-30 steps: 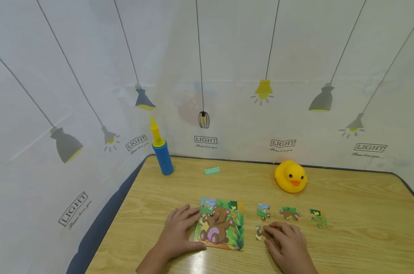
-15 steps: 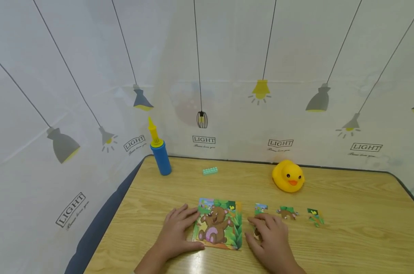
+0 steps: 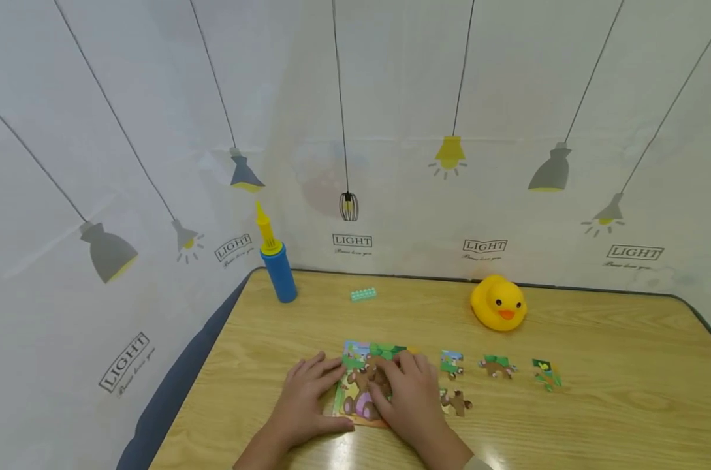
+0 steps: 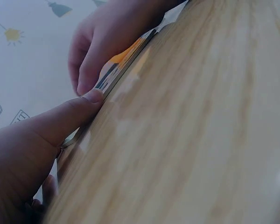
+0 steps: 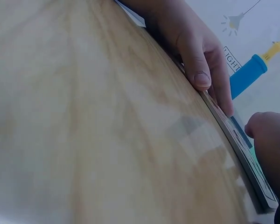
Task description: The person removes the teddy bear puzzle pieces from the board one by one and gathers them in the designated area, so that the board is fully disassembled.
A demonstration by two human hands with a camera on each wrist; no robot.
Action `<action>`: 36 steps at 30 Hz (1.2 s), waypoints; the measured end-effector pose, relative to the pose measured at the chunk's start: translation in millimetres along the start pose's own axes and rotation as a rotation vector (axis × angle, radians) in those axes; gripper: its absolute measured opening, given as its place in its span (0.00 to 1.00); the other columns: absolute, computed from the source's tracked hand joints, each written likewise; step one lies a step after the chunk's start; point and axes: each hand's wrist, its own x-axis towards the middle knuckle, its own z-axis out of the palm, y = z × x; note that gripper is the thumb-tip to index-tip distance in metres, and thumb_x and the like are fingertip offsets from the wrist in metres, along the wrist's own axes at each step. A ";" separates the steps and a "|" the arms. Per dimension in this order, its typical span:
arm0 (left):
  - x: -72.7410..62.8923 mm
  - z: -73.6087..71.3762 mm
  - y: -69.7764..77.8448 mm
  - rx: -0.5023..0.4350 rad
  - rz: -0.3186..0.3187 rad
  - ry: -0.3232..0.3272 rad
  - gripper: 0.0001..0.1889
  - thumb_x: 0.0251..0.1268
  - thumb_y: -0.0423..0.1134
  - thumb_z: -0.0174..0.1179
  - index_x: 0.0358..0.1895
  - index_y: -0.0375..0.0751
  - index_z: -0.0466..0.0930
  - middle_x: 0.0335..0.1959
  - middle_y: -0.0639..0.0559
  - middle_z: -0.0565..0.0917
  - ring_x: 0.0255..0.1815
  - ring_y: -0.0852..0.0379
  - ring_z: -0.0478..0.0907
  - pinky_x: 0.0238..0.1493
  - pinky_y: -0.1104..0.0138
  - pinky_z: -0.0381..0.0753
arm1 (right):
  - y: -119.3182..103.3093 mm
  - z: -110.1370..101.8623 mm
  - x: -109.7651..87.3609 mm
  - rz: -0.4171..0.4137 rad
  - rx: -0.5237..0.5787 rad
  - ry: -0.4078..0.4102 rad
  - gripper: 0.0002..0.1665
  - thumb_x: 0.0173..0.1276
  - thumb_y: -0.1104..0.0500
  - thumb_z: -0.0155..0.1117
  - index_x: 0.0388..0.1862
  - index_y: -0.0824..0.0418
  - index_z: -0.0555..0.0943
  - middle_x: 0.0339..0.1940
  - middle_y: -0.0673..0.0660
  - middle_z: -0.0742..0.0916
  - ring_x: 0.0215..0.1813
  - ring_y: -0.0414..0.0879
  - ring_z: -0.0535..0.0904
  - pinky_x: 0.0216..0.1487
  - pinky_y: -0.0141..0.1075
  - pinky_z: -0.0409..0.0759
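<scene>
Flanking bear puzzle [image 3: 356, 386] at left: your left hand [image 3: 305, 399], straight-fingered; right hand [image 3: 412, 399], grip unclear, could skew it by dragging.

Left grip [image 3: 306, 398] splayed, right grip [image 3: 411, 395] angled downward

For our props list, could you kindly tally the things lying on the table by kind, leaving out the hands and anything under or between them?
Loose puzzle pieces: 4
Bear picture board: 1
Yellow toy duck: 1
Blue-and-yellow pump: 1
Pale green toy brick: 1
Total: 8
</scene>
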 end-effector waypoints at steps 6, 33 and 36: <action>-1.3 0.0 2.6 -0.001 0.000 -0.005 0.55 0.48 0.82 0.68 0.74 0.46 0.80 0.76 0.54 0.76 0.80 0.37 0.65 0.75 0.29 0.57 | -6.3 0.8 3.7 0.074 -0.030 -0.101 0.28 0.66 0.37 0.76 0.58 0.50 0.90 0.41 0.47 0.79 0.41 0.45 0.68 0.41 0.41 0.66; 1.1 -5.1 3.1 -0.004 -0.010 -0.025 0.55 0.48 0.81 0.70 0.74 0.46 0.79 0.77 0.54 0.75 0.81 0.37 0.63 0.77 0.30 0.55 | 11.9 -25.9 27.9 0.256 0.401 -0.515 0.54 0.44 0.32 0.90 0.66 0.58 0.82 0.50 0.48 0.82 0.50 0.46 0.73 0.54 0.49 0.71; 0.8 -4.7 2.8 -0.003 -0.013 -0.027 0.55 0.48 0.81 0.70 0.74 0.47 0.79 0.77 0.54 0.75 0.81 0.38 0.63 0.77 0.31 0.55 | 11.7 -26.0 28.2 0.267 0.418 -0.517 0.53 0.44 0.34 0.91 0.65 0.58 0.83 0.49 0.48 0.82 0.50 0.46 0.72 0.54 0.49 0.70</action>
